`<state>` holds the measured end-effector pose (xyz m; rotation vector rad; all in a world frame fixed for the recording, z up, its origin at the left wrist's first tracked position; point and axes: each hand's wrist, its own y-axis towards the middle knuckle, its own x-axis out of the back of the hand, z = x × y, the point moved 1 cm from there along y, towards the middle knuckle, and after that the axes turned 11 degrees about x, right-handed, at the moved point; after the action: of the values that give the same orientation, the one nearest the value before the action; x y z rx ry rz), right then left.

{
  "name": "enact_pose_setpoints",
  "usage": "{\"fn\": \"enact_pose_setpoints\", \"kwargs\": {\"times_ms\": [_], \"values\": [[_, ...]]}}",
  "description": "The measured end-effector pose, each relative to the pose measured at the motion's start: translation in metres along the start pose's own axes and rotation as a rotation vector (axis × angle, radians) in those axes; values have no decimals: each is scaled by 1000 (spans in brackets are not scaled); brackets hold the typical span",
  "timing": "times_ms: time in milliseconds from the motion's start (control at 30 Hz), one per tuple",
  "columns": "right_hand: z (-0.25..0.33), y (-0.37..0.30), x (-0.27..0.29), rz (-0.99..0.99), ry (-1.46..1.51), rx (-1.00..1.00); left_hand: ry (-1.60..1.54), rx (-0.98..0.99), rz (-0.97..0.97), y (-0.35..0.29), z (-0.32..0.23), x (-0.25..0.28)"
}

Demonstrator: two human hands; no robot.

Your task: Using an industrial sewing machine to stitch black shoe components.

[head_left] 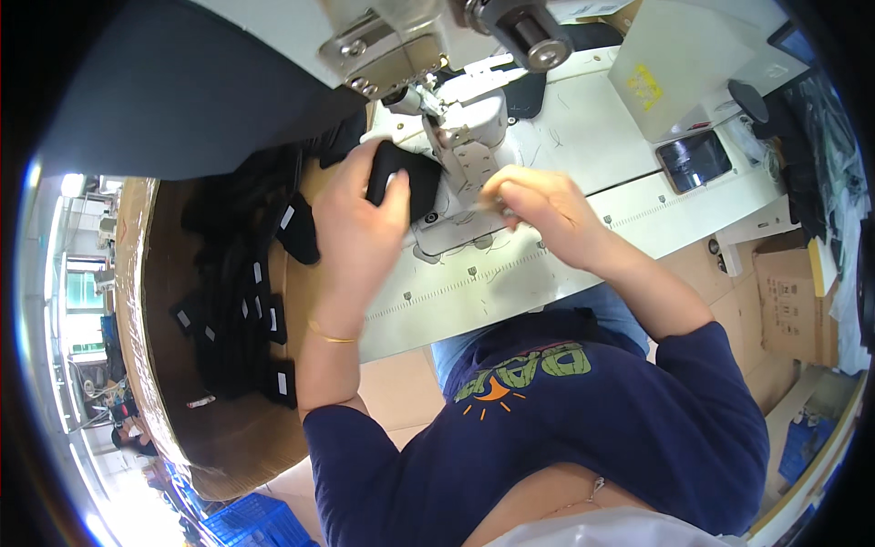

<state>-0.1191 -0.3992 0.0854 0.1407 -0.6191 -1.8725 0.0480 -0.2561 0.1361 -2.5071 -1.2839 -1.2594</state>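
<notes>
My left hand (360,205) grips a small black fabric piece (419,187) at the left side of the sewing machine's post (467,159). The thumb lies across the cloth, while the other fingers are partly hidden along its far edge. To the right of the post is my right hand (547,208), its fingers curled together and slightly blurred. Whatever may be pinched in those fingertips is too small and smeared to name. Above both hands hangs the machine's metal head (387,55), with the needle area close to the cloth.
At left stands a large cardboard box (146,365) containing several black fabric pieces with white labels (273,319). A phone (694,162) lies on the white table (583,118), near a pale upright panel (693,55). A blue crate (255,521) sits low at left, another carton (791,305) at right.
</notes>
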Motion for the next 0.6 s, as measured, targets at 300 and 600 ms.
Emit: {"fn": "enact_pose_setpoints", "kwargs": {"times_ms": [300,600], "values": [[-16,-5,-16,25,-482,228,-699,521,883,-1,23,8],[12,-21,-11,16,-572,494,-646,400,791,-2,39,-10]]}}
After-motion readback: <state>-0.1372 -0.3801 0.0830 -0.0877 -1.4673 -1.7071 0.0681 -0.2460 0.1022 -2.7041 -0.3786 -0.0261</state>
